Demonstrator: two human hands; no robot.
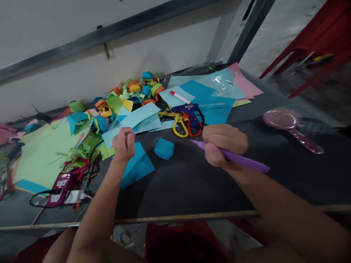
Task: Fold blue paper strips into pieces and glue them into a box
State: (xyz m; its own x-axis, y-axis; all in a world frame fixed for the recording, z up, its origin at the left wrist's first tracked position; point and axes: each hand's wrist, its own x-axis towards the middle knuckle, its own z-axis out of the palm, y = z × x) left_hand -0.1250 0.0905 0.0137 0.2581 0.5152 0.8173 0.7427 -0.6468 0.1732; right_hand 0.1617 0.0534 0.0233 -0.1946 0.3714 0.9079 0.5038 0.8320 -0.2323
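Note:
My right hand point(226, 144) is wrapped round a purple marker point(244, 160), its narrow tip pointing left above the dark table. My left hand point(124, 144) is closed in a fist over the paper; whatever its fingers hold, if anything, is hidden. Below that fist lies a sheet of blue paper point(138, 168). Between my two hands a small folded blue paper piece point(164, 148) rests on the table. Just beyond it are yellow-and-red-handled scissors point(180, 127) and a dark blue glue gun point(193, 115), lying together.
Folded colored paper pieces point(134, 88) are heaped along the wall. Large paper sheets point(208, 98) lie at the back right, with a red-capped white marker point(180, 97) on top. A pink hairbrush point(292, 126) is at right. A purple device point(61, 188) with cables sits front left.

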